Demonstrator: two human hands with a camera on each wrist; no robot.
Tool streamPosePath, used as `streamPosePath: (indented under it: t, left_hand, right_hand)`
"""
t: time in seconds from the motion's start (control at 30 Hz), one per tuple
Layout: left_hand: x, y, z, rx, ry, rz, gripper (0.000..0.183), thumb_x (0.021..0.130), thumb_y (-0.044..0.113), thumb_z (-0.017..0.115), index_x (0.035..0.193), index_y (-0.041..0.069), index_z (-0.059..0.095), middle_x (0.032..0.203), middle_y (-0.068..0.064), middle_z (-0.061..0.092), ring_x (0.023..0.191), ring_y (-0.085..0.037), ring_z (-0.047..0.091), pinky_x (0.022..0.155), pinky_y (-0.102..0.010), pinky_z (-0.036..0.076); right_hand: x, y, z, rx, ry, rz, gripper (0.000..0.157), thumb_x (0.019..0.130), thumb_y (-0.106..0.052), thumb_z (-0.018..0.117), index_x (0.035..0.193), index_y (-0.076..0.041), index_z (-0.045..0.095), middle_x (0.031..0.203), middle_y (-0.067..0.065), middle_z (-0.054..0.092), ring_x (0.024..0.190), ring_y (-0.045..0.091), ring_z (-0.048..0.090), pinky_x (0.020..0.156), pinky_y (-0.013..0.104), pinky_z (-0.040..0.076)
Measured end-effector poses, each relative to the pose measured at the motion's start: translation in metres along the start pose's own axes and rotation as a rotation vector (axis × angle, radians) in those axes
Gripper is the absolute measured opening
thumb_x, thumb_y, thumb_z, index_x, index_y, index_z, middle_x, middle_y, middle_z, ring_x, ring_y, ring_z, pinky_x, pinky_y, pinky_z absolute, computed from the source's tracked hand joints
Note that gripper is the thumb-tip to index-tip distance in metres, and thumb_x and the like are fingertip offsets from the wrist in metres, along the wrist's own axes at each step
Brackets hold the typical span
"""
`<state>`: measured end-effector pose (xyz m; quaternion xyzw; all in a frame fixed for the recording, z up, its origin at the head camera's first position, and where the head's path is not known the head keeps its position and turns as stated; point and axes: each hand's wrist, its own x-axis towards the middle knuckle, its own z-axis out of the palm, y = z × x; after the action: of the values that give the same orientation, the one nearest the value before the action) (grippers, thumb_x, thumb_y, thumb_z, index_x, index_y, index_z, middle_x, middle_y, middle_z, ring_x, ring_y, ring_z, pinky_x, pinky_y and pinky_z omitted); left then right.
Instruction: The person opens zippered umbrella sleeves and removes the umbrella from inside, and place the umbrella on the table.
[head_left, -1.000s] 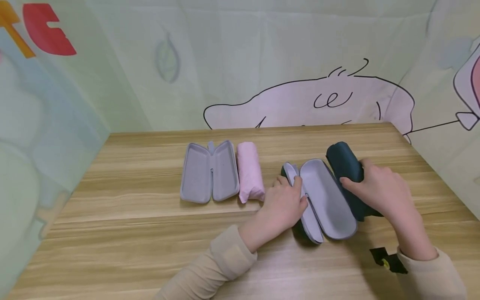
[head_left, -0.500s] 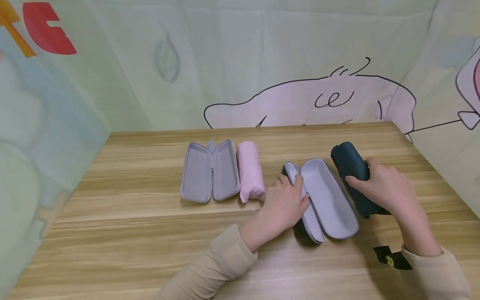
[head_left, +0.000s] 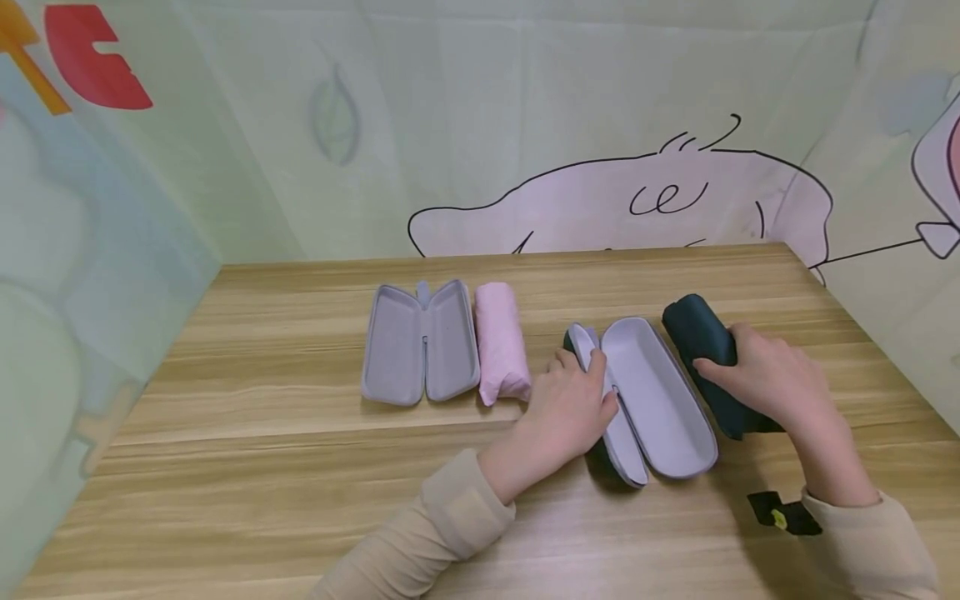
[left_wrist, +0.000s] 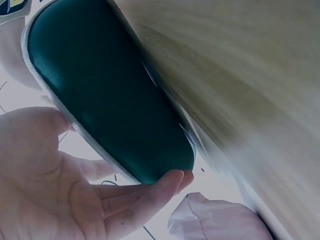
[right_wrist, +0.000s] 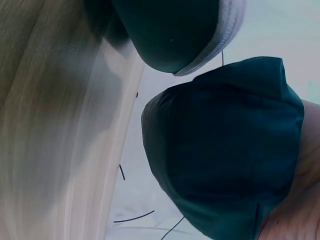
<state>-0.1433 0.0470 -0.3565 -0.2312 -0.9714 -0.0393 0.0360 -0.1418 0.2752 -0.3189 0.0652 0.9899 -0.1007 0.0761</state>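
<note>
My left hand [head_left: 562, 412] grips the narrow, raised half of a zippered hard case [head_left: 660, 408], which lies unfolded with its grey lining showing. The left wrist view shows the case's smooth dark green outside [left_wrist: 105, 90], with fingers curled at its end. To the right of it, my right hand [head_left: 780, 379] holds a dark teal rolled bundle that looks like a folded compact umbrella [head_left: 701, 333]. In the right wrist view, the umbrella's cloth end [right_wrist: 225, 145] is apart from the green case [right_wrist: 175, 35]; the palm hides part of it.
On the left, another unfolded grey-lined hard case [head_left: 393, 350] lies beside a pink folded umbrella [head_left: 501, 342]. A black scrap with a yellow spot [head_left: 783, 514] sits near the right sleeve. A printed cloth backdrop [head_left: 480, 125] rises behind the wooden table [head_left: 262, 483].
My right hand has shifted slightly rightward with the teal umbrella, widening the gap to the case, and its far end has dipped a little. My left hand has stayed on the case.
</note>
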Motion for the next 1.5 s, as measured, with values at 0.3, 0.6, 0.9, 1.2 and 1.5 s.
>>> streamPosePath:
  t: [0.3, 0.6, 0.9, 1.2, 1.5]
  left_hand:
    - [0.0, 0.001, 0.001, 0.004, -0.003, -0.003, 0.052, 0.09, 0.045, 0.044, 0.13, 0.012, 0.039, 0.123, -0.029, 0.052, 0.104, -0.034, 0.059, 0.076, -0.04, 0.052]
    - [0.0, 0.0, 0.001, 0.007, -0.002, -0.001, 0.051, 0.09, 0.045, 0.044, 0.127, 0.011, 0.04, 0.123, -0.028, 0.052, 0.103, -0.034, 0.06, 0.075, -0.04, 0.053]
    - [0.001, 0.0, 0.001, 0.004, 0.006, -0.002, 0.049, 0.09, 0.045, 0.045, 0.125, 0.011, 0.041, 0.121, -0.028, 0.053, 0.101, -0.033, 0.06, 0.073, -0.039, 0.053]
    - [0.001, 0.0, 0.002, 0.01, 0.002, 0.01, 0.052, 0.091, 0.046, 0.043, 0.129, 0.011, 0.04, 0.122, -0.029, 0.053, 0.103, -0.034, 0.06, 0.074, -0.04, 0.053]
    - [0.001, -0.001, 0.002, 0.004, 0.006, 0.019, 0.051, 0.09, 0.045, 0.044, 0.127, 0.01, 0.04, 0.122, -0.029, 0.053, 0.103, -0.034, 0.06, 0.075, -0.04, 0.053]
  right_hand:
    - [0.002, 0.003, 0.003, -0.018, -0.022, -0.019, 0.077, 0.08, -0.06, 0.051, 0.121, 0.004, 0.042, 0.088, 0.021, 0.059, 0.067, 0.027, 0.054, 0.048, 0.032, 0.035]
    - [0.004, 0.005, 0.006, -0.024, -0.045, -0.016, 0.073, 0.08, -0.058, 0.052, 0.117, 0.004, 0.045, 0.086, 0.02, 0.059, 0.067, 0.027, 0.053, 0.049, 0.033, 0.035]
    - [0.007, 0.005, 0.01, -0.03, -0.088, -0.024, 0.075, 0.081, -0.055, 0.053, 0.12, 0.008, 0.044, 0.088, 0.022, 0.06, 0.067, 0.028, 0.054, 0.049, 0.033, 0.037]
    - [0.01, 0.009, 0.012, -0.045, -0.109, -0.027, 0.083, 0.08, -0.056, 0.054, 0.126, 0.012, 0.037, 0.1, 0.03, 0.057, 0.073, 0.032, 0.055, 0.053, 0.037, 0.04]
    - [0.012, 0.01, 0.013, -0.068, -0.111, -0.053, 0.08, 0.08, -0.052, 0.057, 0.123, 0.014, 0.039, 0.107, 0.034, 0.055, 0.085, 0.04, 0.057, 0.06, 0.047, 0.044]
